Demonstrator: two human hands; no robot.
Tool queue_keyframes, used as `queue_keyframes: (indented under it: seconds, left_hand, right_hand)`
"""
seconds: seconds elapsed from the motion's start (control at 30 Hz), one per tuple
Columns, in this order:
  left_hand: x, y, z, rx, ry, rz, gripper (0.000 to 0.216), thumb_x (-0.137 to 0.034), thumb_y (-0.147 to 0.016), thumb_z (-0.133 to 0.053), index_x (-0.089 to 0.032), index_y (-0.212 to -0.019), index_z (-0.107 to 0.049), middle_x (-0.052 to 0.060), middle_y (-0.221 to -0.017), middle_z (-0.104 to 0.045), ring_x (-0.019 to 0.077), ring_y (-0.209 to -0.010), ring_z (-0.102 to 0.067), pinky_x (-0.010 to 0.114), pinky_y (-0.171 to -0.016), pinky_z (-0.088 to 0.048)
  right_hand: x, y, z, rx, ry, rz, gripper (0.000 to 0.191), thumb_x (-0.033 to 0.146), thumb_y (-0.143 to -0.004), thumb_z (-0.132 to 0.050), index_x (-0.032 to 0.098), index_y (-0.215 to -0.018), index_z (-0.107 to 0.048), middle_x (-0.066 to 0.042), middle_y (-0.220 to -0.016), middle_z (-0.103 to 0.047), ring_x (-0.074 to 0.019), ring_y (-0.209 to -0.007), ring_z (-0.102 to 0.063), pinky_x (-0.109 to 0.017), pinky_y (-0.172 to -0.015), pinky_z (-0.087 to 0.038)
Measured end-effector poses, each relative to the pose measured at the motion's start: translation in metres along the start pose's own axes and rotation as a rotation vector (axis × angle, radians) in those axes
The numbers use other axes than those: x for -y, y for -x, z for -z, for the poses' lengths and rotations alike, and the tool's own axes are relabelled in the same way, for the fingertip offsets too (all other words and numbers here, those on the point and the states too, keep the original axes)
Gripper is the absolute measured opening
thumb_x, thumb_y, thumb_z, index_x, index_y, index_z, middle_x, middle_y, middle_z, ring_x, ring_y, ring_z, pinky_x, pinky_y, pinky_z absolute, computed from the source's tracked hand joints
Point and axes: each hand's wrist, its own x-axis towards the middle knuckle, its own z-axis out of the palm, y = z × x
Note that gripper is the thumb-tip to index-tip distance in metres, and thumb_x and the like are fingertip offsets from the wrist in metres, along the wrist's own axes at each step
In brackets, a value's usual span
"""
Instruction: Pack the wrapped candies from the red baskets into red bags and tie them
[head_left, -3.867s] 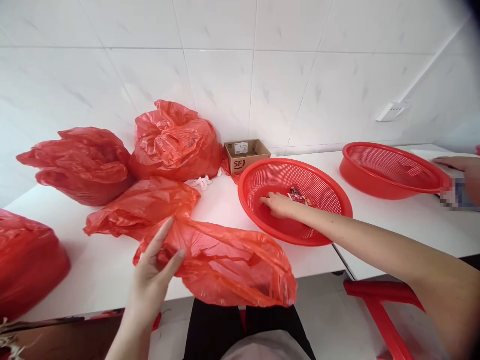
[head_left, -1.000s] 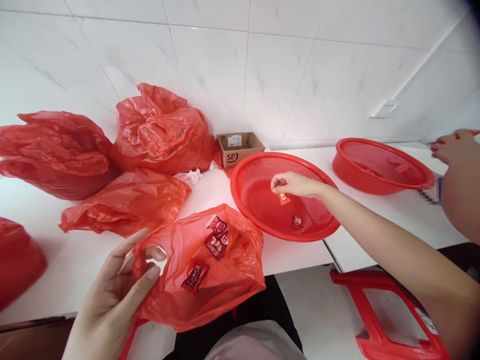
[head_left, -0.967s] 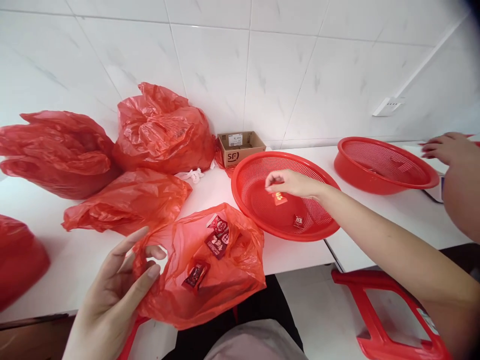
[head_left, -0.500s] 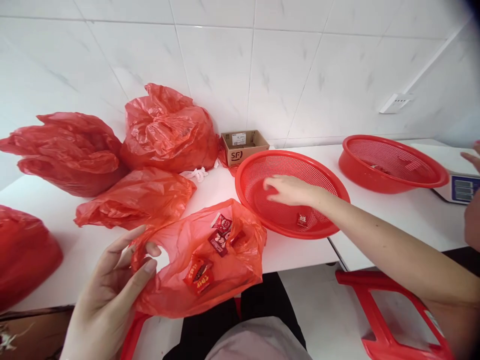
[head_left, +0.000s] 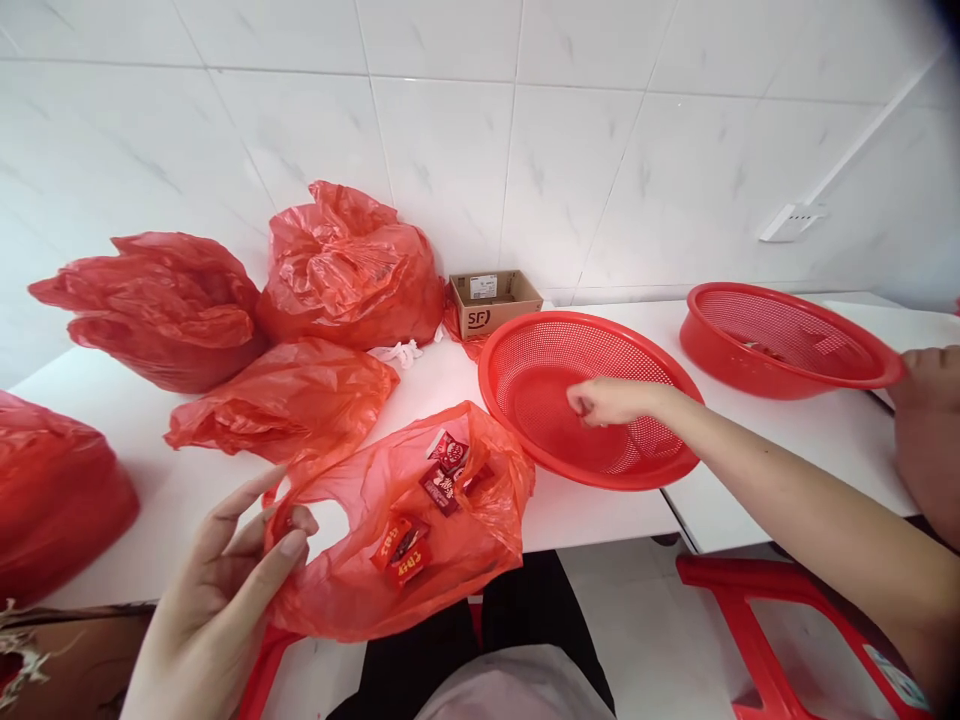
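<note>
My left hand (head_left: 240,575) pinches the handle loop of a thin red plastic bag (head_left: 345,590) that lies open at the table's front edge. Several small red sweet packets (head_left: 405,545) lie inside it. My right hand (head_left: 609,400) reaches into a round red mesh basket (head_left: 491,375) and is closed in a fist just above its floor. Whatever the fist holds is hidden, and no packet shows on the basket's floor.
Full red bags stand at the back left (head_left: 157,310), back middle (head_left: 349,270), centre (head_left: 285,400) and far left (head_left: 52,500). A small cardboard box (head_left: 495,300) sits by the wall. Another person's hand (head_left: 926,420) is beside a second red basket (head_left: 787,345). A red stool (head_left: 757,620) stands below.
My right hand dropped a packet into the bag, went back into the basket and closed into a fist. The packet that lay on the basket's floor is gone from sight.
</note>
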Motion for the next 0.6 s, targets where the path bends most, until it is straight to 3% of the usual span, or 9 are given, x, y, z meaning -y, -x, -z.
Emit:
queue_keyframes:
  seconds: [0.13, 0.23, 0.33, 0.4, 0.47, 0.53, 0.6]
  left_hand:
    - [0.001, 0.008, 0.004, 0.032, 0.138, 0.058, 0.084, -0.038, -0.060, -0.088, -0.035, -0.136, -0.053, 0.000, -0.077, -0.069, 0.0128, -0.074, -0.062, 0.015, -0.066, -0.054]
    - [0.002, 0.015, 0.001, 0.023, 0.133, 0.106, 0.087, -0.039, -0.058, -0.089, -0.035, -0.137, -0.052, 0.000, -0.076, -0.070, 0.0127, -0.074, -0.063, 0.015, -0.067, -0.054]
    - [0.008, 0.019, 0.004, 0.046, 0.115, 0.190, 0.076, -0.040, -0.064, -0.086, -0.035, -0.133, -0.053, -0.001, -0.080, -0.071, 0.0139, -0.074, -0.066, 0.017, -0.069, -0.055]
    - [0.016, 0.021, 0.009, 0.064, 0.139, 0.251, 0.064, -0.039, -0.064, -0.085, -0.035, -0.122, -0.059, 0.000, -0.084, -0.073, 0.0178, -0.075, -0.068, 0.023, -0.069, -0.057]
    - [0.023, 0.023, 0.016, 0.096, 0.139, 0.285, 0.049, -0.038, -0.063, -0.085, -0.030, -0.107, -0.064, 0.001, -0.091, -0.074, 0.0223, -0.080, -0.069, 0.028, -0.070, -0.058]
    - [0.028, 0.023, 0.020, 0.140, 0.088, 0.279, 0.035, -0.039, -0.064, -0.084, -0.025, -0.093, -0.068, 0.003, -0.093, -0.074, 0.0241, -0.086, -0.069, 0.029, -0.072, -0.057]
    - [0.030, 0.021, 0.024, 0.191, 0.031, 0.233, 0.029, -0.042, -0.066, -0.082, -0.022, -0.082, -0.069, 0.003, -0.085, -0.072, 0.0226, -0.082, -0.067, 0.029, -0.073, -0.057]
  right_hand:
    - [0.051, 0.029, 0.026, -0.348, -0.319, 0.305, 0.016, 0.037, -0.085, -0.058, 0.023, -0.086, -0.051, -0.002, -0.091, -0.064, -0.0171, -0.079, -0.059, -0.028, -0.065, -0.043]
    - [0.106, 0.044, 0.022, -0.449, -0.566, 0.584, 0.019, 0.039, -0.086, -0.060, 0.023, -0.088, -0.050, -0.001, -0.092, -0.064, -0.0157, -0.084, -0.060, -0.028, -0.072, -0.047]
    - [0.150, 0.049, -0.001, -0.454, -0.391, 0.618, 0.013, 0.034, -0.089, -0.059, 0.023, -0.094, -0.055, -0.003, -0.097, -0.064, -0.0176, -0.081, -0.060, -0.031, -0.070, -0.046]
    - [0.164, 0.049, -0.022, -0.457, -0.213, 0.618, 0.013, 0.034, -0.088, -0.061, 0.022, -0.092, -0.059, -0.006, -0.097, -0.064, -0.0226, -0.083, -0.061, -0.034, -0.068, -0.045]
    - [0.169, 0.050, -0.044, -0.454, -0.064, 0.606, 0.021, 0.042, -0.084, -0.067, 0.022, -0.087, -0.063, -0.008, -0.091, -0.065, -0.0285, -0.085, -0.061, -0.038, -0.068, -0.046]
    - [0.168, 0.052, -0.063, -0.404, 0.109, 0.534, 0.021, 0.045, -0.079, -0.072, 0.025, -0.080, -0.066, -0.007, -0.080, -0.066, -0.0284, -0.080, -0.062, -0.040, -0.068, -0.048]
    - [0.165, 0.055, -0.072, -0.313, 0.281, 0.439, 0.012, 0.028, -0.074, -0.075, 0.025, -0.068, -0.066, -0.005, -0.068, -0.065, -0.0244, -0.069, -0.061, -0.038, -0.063, -0.048]
